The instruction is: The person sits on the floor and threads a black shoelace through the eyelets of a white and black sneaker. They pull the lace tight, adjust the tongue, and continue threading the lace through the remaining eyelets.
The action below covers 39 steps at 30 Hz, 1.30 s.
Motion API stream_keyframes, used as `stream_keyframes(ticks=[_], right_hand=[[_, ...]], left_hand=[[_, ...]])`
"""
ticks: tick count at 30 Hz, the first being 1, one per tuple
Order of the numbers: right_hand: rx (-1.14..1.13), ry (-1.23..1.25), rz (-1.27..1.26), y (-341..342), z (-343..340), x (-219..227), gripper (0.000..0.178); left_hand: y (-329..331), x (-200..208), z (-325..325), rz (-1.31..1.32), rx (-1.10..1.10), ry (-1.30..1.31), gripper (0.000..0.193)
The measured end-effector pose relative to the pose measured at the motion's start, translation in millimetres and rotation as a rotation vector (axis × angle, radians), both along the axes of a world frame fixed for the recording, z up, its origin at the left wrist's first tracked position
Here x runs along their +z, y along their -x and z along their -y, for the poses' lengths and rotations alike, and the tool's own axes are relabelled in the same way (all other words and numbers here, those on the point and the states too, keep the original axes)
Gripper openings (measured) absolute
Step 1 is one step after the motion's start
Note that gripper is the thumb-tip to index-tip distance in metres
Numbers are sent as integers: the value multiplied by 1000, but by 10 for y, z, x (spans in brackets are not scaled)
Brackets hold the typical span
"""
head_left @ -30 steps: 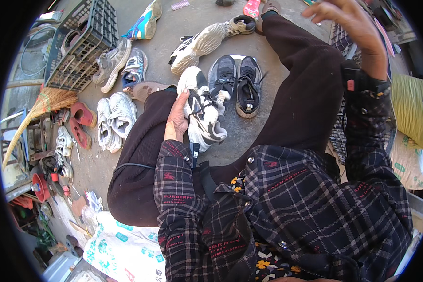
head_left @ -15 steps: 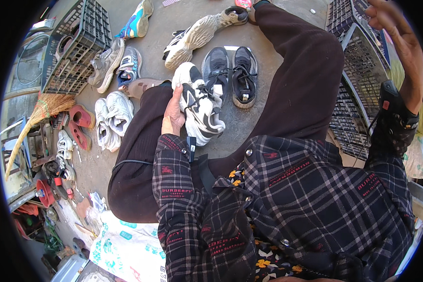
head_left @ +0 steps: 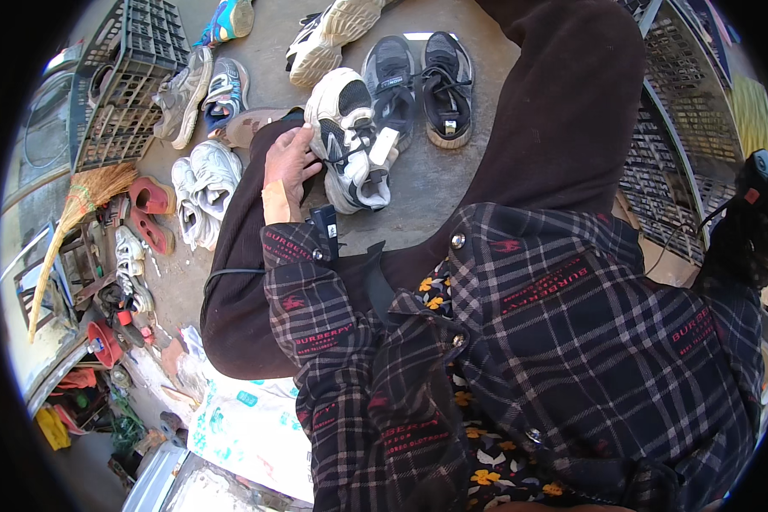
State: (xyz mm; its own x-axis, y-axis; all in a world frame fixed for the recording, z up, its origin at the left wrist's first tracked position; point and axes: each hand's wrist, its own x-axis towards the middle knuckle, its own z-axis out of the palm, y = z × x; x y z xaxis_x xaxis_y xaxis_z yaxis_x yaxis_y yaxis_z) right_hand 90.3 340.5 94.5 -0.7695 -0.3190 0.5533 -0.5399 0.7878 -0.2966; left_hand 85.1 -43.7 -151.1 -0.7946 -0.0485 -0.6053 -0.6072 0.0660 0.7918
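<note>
A white sneaker [head_left: 350,141] with black panels and dark laces is between my legs, its toe pointing away. My left hand [head_left: 290,162] grips its left side, with the fingers bent and the thumb partly hidden. A small white rectangular piece [head_left: 384,146] lies against the sneaker's right side; I cannot tell what it is. Just beyond, to the right, is a pair of dark shoes, a grey one [head_left: 392,72] and a black-grey one [head_left: 446,90] with black laces. My right forearm [head_left: 734,239] reaches the right edge, and its hand is outside the picture.
White sneakers [head_left: 205,192], red slip-on shoes [head_left: 152,213] and a straw broom [head_left: 85,200] lie left of my leg. Black plastic crates stand at the far left [head_left: 132,77] and right [head_left: 691,102]. Pale-soled shoes [head_left: 337,38] lie farther ahead. A white printed sack [head_left: 252,427] is near my left hip.
My view has shifted, so the shoes sit higher in the picture. My left hand has slid slightly left along the sneaker. My right hand, raised at the upper right before, has left the view.
</note>
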Motion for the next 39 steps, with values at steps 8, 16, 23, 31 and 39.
stream_keyframes(ticks=[8, 16, 23, 31, 39], right_hand=[[-152, -46, 166, 1197, 412, -856, 27], [-219, -84, 268, 1663, 634, -1259, 27], [-241, -114, 307, 1806, 657, -1360, 28], [-253, -140, 331, 1960, 686, -1388, 28], [-254, -129, 340, 2043, 739, -1446, 28]], left_hand=[[-40, 73, 63, -34, -36, -14, 42], [-49, 34, 97, -61, -83, 10, 46], [-42, 9, 103, -82, -85, -1, 46], [-106, 15, 93, -59, -59, 36, 45], [-93, 20, 109, -80, -89, 70, 43]])
